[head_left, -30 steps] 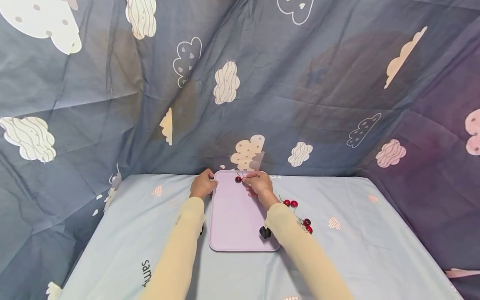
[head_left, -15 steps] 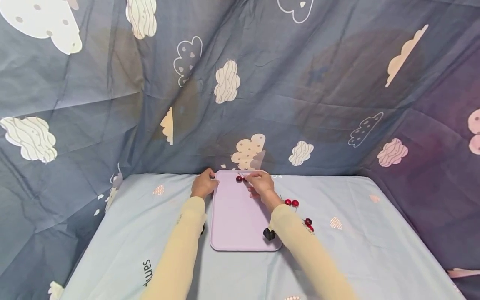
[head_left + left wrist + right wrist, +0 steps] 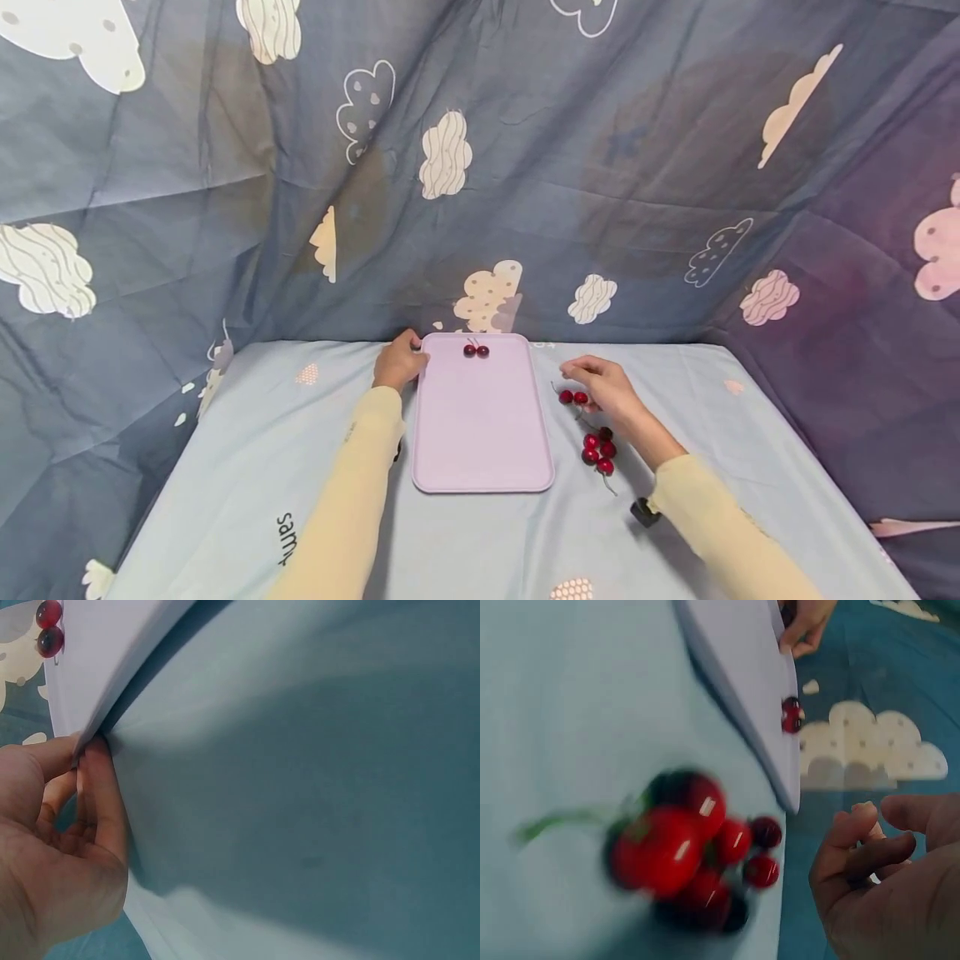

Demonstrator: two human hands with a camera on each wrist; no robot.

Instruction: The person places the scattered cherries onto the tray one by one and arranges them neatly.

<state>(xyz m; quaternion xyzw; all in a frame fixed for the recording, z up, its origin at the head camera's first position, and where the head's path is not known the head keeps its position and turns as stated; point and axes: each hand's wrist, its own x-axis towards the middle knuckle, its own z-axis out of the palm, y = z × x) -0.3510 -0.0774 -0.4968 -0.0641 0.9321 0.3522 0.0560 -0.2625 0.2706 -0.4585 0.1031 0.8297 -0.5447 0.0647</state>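
My left hand [image 3: 399,363] pinches the far left edge of a pale purple tray [image 3: 480,425]; in the left wrist view the thumb [image 3: 56,754] lies above the rim and fingers below. Two dark red cherries [image 3: 476,352] sit side by side at the tray's far end. Right of the tray, my right hand [image 3: 606,387] hovers over a pair of red cherries [image 3: 573,397], partly covering them. Its fingers [image 3: 840,855] are loosely bent and hold nothing in the right wrist view.
A cluster of several cherries [image 3: 600,450] with stems lies on the light blue cloth [image 3: 480,542], nearer me than the pair. Dark cloud-print fabric [image 3: 562,167] rises behind the table. A small black object [image 3: 645,512] shows at my right sleeve.
My right hand has let go of the cherry at the tray's far end and moved right, off the tray, to above the loose cherries. The left hand stays at the tray edge.
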